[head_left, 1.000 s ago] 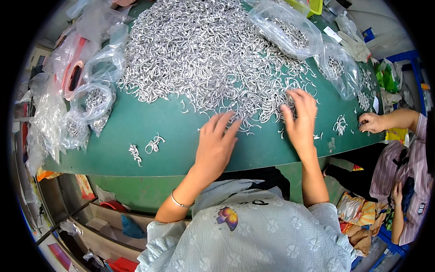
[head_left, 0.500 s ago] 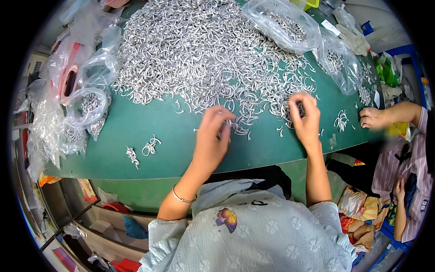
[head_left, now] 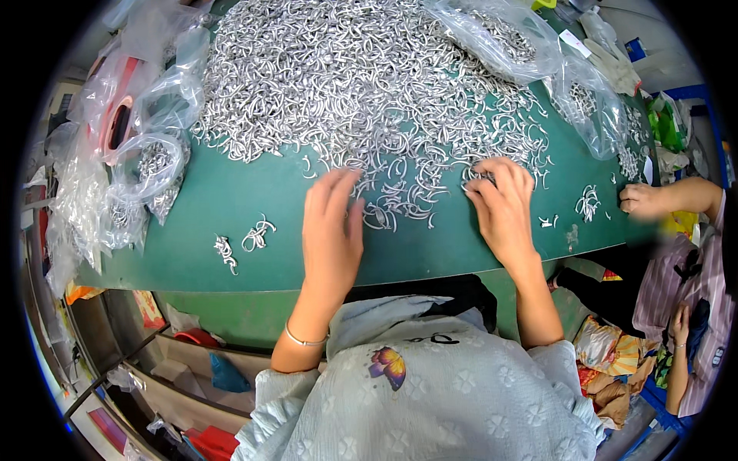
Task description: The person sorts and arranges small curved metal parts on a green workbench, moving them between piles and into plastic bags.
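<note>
A broad heap of small, curved silver metal pieces (head_left: 330,84) covers the far middle of the green table (head_left: 192,253). My left hand (head_left: 330,227) hovers at the heap's near edge, its thumb apart from the bent fingers; nothing shows in it. A loose spread of the same pieces lies just to its right. My right hand (head_left: 503,211) reaches to the heap's near right edge. Its fingers are curved and parted around a few pieces, with the fingertips touching or very close to them. Two small clusters of pieces (head_left: 257,233) sit apart at the left.
Clear plastic bags (head_left: 157,173), some with pieces inside, crowd the table's left side near a pink-rimmed object (head_left: 117,131). More bags of pieces (head_left: 507,46) lie at the far right. A co-worker's hand (head_left: 642,201) rests at the right edge, near another small cluster (head_left: 587,203).
My left hand has moved left and opened, and the pieces seen in its fingers are gone from it. My right hand has shifted slightly left, its fingers now turned toward the heap.
</note>
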`<state>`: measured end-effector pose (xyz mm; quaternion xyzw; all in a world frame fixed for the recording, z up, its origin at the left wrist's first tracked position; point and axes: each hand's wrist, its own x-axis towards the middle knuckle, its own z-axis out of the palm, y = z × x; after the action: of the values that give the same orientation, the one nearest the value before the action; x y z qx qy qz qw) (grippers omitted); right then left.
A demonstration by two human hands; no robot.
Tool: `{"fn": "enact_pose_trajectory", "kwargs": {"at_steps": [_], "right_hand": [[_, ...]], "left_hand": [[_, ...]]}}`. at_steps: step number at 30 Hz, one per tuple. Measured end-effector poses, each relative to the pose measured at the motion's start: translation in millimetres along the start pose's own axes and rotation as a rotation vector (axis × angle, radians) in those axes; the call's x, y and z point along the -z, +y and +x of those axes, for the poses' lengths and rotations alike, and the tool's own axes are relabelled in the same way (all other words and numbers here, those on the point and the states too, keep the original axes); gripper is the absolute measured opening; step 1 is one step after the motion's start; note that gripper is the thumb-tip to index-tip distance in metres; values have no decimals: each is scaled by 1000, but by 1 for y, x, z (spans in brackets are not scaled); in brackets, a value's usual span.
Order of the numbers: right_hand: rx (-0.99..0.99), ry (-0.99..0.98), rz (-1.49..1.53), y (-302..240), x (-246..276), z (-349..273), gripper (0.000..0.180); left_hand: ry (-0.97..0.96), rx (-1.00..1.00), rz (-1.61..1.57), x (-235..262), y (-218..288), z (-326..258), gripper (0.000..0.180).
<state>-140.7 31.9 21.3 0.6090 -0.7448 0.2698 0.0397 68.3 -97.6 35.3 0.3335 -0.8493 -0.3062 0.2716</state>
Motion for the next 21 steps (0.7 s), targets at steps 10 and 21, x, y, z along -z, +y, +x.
{"fn": "enact_pose_trajectory", "kwargs": {"at_steps": [10,21], "right_hand": [[-25,-135,374,-21,8,23,22],[385,-317,174,-34,-73,121,51]], "left_hand": [[-170,-24,-76,-19,-2,-27,43],[-216,-61,81,27,-10,20,51]]}}
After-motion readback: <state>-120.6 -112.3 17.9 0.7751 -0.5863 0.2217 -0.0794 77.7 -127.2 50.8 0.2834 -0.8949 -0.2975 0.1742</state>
